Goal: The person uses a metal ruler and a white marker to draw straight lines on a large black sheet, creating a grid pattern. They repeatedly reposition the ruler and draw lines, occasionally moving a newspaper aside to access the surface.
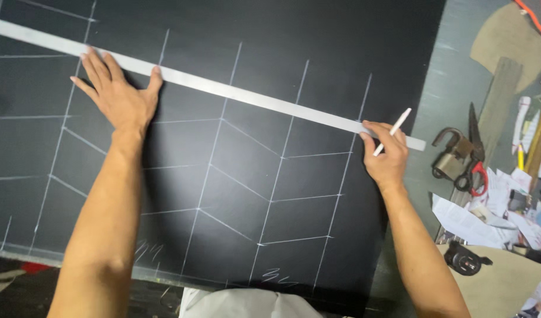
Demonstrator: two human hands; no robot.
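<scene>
A long metal ruler (pixel 241 94) lies slantwise across a large black sheet (pixel 247 35) marked with white chalk lines. My left hand (pixel 118 94) rests flat, fingers spread, with its fingertips and thumb on the ruler near its left part. At the ruler's right end my right hand (pixel 385 153) presses the ruler with its fingers and holds a white marking pencil (pixel 393 131), tip pointing down toward the sheet's right edge.
To the right of the sheet lies a grey table surface (pixel 453 88) with a metal padlock (pixel 450 154), red-handled scissors (pixel 475 159), crumpled papers (pixel 488 218), a brown cut-out piece (pixel 509 41) and a small black tool (pixel 464 260). A white garment (pixel 241 303) shows at the bottom.
</scene>
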